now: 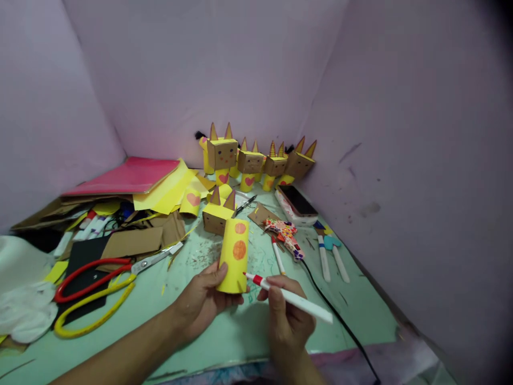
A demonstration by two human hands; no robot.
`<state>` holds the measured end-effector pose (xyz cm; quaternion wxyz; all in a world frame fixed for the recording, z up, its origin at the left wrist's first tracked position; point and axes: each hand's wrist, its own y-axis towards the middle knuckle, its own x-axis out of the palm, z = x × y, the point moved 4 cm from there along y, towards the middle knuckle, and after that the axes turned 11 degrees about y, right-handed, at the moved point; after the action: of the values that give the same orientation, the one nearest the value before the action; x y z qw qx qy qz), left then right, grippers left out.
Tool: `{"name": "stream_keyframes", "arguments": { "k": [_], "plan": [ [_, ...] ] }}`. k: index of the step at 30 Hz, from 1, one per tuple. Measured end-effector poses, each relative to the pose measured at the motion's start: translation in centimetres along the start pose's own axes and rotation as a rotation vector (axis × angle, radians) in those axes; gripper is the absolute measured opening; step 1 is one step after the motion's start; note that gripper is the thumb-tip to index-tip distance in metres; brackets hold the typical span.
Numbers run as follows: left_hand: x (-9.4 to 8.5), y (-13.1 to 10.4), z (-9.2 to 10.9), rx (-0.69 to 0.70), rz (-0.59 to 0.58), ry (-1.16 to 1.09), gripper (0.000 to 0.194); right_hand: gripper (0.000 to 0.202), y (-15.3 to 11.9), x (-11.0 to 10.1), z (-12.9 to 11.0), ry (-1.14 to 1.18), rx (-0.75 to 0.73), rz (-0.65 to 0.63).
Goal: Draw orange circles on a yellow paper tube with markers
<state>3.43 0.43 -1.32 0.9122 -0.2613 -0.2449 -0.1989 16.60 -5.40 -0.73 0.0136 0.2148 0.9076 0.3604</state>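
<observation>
My left hand (206,297) grips a yellow paper tube (233,267) near its lower end, thumb on the front and fingers behind. Two orange-red coloured circles show on the tube, one above the other. In my right hand (290,321) is a white marker (306,305) with a red collar, held like a pen. Its tip points at the tube's lower right edge; whether it touches cannot be made out. Just behind the tube stands a yellow-topped cardboard box head (218,216) with two pointed ears. A red-capped marker (278,255) lies to the right of the tube.
Red-and-yellow scissors (96,294) lie left, near a cardboard piece (132,243) and a pink folder (124,176). Several box-headed figures (222,155) line the back wall. A glue gun (286,235) trails a black cord (340,321) at right, beside a phone (297,200).
</observation>
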Motion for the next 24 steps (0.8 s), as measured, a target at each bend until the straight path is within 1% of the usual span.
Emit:
{"name": "stream_keyframes", "arguments": {
  "k": [3, 8, 16, 24],
  "plan": [
    [-0.07, 0.17, -0.11, -0.004, -0.015, 0.006, 0.02, 0.011, 0.15, 0.02, 0.27, -0.058, 0.038, 0.032],
    [-0.15, 0.21, -0.24, -0.01, -0.032, 0.014, 0.023, 0.011, 0.24, 0.09, 0.42, -0.133, 0.037, 0.047],
    [-0.12, 0.24, -0.2, 0.013, -0.033, 0.024, 0.02, 0.012, 0.15, 0.2, 0.53, -0.123, 0.011, 0.002],
    [-0.01, 0.25, -0.1, 0.025, -0.043, 0.022, 0.019, 0.014, 0.21, 0.43, 0.59, -0.112, 0.034, -0.019]
  ]
}}
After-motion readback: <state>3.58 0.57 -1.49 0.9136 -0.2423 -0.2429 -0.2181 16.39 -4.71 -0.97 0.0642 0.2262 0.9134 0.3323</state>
